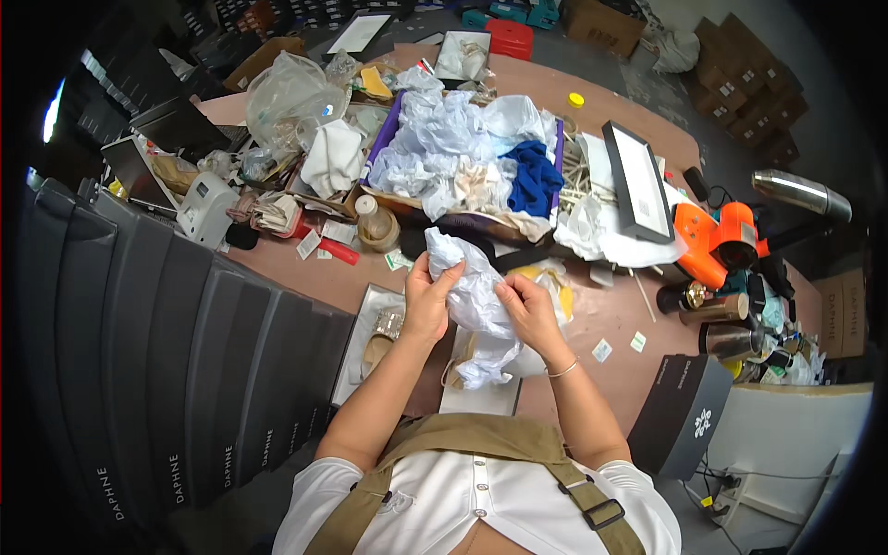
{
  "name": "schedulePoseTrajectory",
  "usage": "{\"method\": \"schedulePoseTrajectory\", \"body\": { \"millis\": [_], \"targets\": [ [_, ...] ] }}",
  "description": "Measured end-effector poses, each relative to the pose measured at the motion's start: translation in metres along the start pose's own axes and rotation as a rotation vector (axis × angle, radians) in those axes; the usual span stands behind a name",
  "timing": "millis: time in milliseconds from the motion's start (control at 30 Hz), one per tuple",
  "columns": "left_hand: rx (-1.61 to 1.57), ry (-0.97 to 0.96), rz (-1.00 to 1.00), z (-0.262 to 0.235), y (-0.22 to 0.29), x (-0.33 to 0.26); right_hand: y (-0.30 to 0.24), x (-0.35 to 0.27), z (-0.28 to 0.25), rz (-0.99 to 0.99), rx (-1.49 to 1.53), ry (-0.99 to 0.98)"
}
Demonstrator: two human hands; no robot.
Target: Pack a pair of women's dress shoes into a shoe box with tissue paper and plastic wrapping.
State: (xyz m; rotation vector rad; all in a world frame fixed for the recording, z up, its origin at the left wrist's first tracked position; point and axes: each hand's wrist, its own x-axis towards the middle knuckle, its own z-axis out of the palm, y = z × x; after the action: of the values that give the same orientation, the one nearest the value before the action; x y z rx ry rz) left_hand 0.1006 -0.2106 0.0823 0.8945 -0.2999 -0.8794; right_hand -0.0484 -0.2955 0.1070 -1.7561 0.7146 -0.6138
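A crumpled sheet of white tissue paper (474,301) hangs between my two hands above the table. My left hand (431,301) pinches its upper left part, thumb on top. On the other side, my right hand (530,310) has its fingers closed on the paper's right edge. Below and left of the paper, an open shoe box (356,356) holds a sandal with a glittery strap (388,323). Under the paper lies another white open box or lid (476,401), its contents mostly hidden by the tissue and my hands.
Beyond my hands stands a purple-edged box (561,139) heaped with crumpled tissue and a blue cloth (535,176). Dark shoe boxes (217,342) are stacked at left. A brown jar (375,222), an orange device (703,242) and a closed shoe box (680,416) are around the pink table (601,398).
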Motion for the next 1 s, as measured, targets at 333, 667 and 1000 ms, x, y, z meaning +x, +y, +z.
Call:
{"method": "schedulePoseTrajectory", "body": {
  "millis": [333, 667, 1000],
  "targets": [
    [-0.248, -0.057, -0.405, -0.034, -0.003, -0.096, -0.012, -0.106, 0.014, 0.006, -0.086, 0.085],
    [0.489, -0.073, 0.027, -0.018, -0.036, -0.164, -0.010, -0.137, 0.007, 0.150, -0.144, 0.008],
    [0.288, -0.015, -0.164, -0.042, -0.049, -0.126, 0.034, -0.148, -0.044, 0.149, -0.232, 0.337]
  ]
}}
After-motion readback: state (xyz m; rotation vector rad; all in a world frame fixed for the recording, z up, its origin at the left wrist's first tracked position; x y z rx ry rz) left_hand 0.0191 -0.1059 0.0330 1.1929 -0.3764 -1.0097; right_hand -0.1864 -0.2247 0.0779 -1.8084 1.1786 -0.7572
